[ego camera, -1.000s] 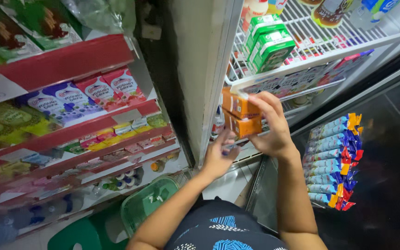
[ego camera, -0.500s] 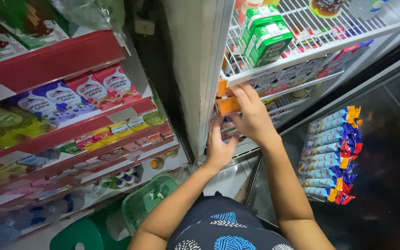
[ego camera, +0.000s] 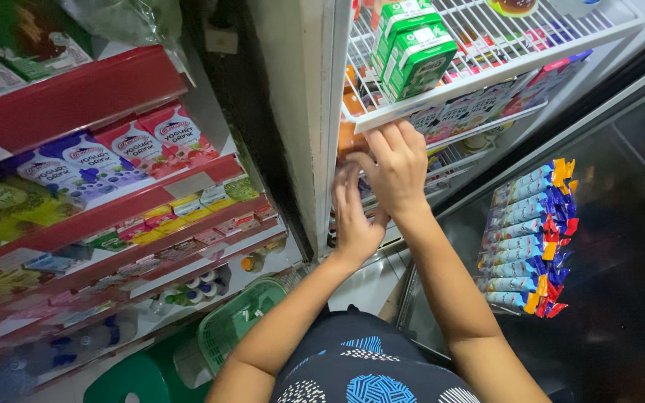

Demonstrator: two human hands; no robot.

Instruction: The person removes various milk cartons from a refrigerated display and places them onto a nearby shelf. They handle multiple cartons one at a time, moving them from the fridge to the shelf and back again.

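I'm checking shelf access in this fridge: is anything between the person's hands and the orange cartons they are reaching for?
Nothing visible separates them. The right hand lies directly on the orange cartons, just under the white wire shelf, and the left hand sits close below. The hands hide most of the cartons.

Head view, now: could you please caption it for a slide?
Both hands push orange cartons under a fridge shelf.

Orange drink cartons [ego camera: 347, 139]: small rectangular boxes, only partly visible, set at the left end of a wire cooler shelf [ego camera: 442, 160], directly beneath the white-edged shelf above. The right hand [ego camera: 395, 168] covers their front, fingers curled against them. The left hand [ego camera: 352, 213] sits just below, fingertips touching the same spot.
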